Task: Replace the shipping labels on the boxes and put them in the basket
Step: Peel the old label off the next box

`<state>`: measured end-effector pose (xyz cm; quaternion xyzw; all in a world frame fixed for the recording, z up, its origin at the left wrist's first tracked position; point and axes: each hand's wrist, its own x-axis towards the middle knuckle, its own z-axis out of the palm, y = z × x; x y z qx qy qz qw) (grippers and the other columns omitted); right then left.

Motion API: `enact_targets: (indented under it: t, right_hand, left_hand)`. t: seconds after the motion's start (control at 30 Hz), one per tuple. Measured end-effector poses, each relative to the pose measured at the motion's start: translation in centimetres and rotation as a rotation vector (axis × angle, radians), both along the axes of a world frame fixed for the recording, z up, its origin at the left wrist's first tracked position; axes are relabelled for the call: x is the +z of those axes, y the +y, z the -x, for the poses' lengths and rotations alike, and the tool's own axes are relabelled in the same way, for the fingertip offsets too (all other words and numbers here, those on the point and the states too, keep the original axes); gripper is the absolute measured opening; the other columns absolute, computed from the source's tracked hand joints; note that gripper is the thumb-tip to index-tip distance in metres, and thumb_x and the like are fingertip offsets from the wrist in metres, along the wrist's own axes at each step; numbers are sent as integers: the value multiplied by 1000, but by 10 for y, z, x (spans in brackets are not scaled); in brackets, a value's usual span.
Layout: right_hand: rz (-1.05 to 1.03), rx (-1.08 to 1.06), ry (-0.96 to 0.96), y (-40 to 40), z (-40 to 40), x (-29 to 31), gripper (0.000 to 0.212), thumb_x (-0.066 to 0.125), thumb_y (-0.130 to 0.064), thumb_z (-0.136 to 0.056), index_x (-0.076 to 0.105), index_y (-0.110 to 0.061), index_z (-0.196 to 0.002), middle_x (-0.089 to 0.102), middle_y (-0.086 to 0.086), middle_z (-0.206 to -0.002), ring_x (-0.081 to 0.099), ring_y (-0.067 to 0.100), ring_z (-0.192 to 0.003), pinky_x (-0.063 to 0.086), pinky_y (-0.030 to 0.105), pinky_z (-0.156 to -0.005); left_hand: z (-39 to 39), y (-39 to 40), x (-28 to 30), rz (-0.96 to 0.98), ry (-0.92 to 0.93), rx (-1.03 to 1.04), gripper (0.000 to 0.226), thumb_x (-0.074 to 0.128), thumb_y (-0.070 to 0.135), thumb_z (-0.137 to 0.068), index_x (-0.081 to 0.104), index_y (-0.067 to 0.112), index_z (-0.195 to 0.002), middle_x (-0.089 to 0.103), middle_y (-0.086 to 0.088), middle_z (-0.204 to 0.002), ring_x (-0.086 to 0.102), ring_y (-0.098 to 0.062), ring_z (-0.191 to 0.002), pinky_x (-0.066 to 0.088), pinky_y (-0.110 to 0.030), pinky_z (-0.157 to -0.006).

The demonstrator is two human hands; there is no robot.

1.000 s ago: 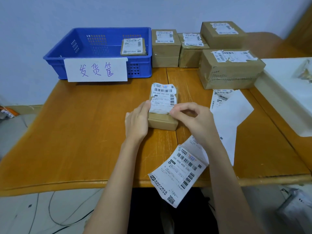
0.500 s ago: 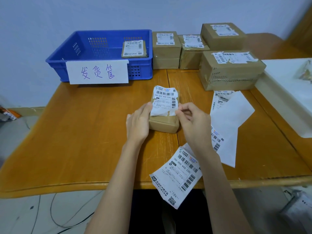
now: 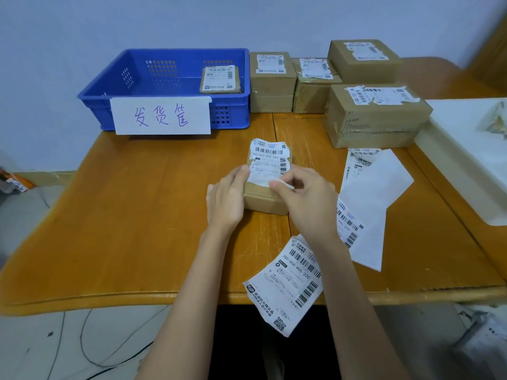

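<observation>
Left hand [image 3: 225, 200] braces small cardboard box [image 3: 267, 200] on table [image 3: 137, 215], fingers straight. Right hand [image 3: 307, 197] grip pinches torn shipping label [image 3: 270, 165], near edge lifted.

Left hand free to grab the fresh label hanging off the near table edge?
Probably not yet: the left hand is steadying the small box during peeling. The path to the fresh label looks open, though.

We record even, soft, fairly bright light from above. Shadows stay faint beneath the blue basket [image 3: 175, 86] and hands. No strong glare on the wooden table [image 3: 115, 215]. Wide-angle bending curves its edges; the corners look soft, the centre sharp.
</observation>
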<state>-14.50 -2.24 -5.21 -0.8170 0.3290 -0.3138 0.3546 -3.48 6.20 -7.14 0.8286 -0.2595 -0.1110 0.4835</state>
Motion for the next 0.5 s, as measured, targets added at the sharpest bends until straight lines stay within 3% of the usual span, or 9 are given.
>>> enact_targets:
  t: [0.13,0.27,0.37,0.43,0.5]
  right_hand:
    - [-71,-55,-21,2,-2,1,18,71,-29,-84,65,-16,-72,70,-8,-91,62,7,-83,50,35,-76]
    - [-128,-95,-14,7,-3,6,18,69,-27,-86,64,-13,-75,67,-9,-84,59,9,-80,45,29,-74]
    - [-142,-102,8,11,-3,10,19,66,-24,-89,61,-11,-76,62,-7,-72,52,9,-70,36,24,-65]
    - [-155,-101,37,12,-4,12,18,64,-23,-90,59,-12,-76,58,-6,-69,50,9,-67,34,27,-64]
    - [-176,-74,70,11,-2,17,16,57,-22,-93,60,-14,-80,58,-5,-73,49,11,-70,34,29,-64]
  left_hand:
    - [-5,-1,-3,-5,6,6,37,27,37,-108,52,35,-81,61,18,-87,52,-2,-87,24,-32,-83]
    - [-3,0,-3,10,36,10,38,29,39,-107,65,29,-112,59,21,-97,48,-3,-89,20,-27,-83]
    - [-2,2,-3,17,58,2,39,30,40,-107,61,26,-126,55,17,-108,43,-5,-93,19,-24,-85]
    - [-2,3,-4,14,53,-15,40,28,43,-107,62,26,-119,61,12,-106,47,-4,-91,22,-29,-87]
    - [-3,2,-5,15,27,-29,39,24,45,-105,59,29,-97,64,11,-96,51,-5,-87,25,-31,-86]
